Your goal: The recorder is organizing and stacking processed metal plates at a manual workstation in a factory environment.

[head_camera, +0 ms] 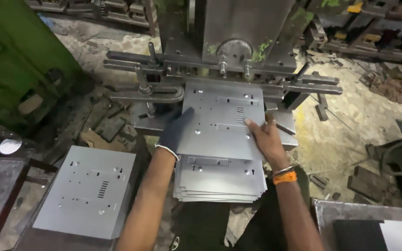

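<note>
Flat punched grey sheet under press

From where I stand, no packages, labels, signs or screens show anywhere around this press, only bare metal and scrap.
</note>
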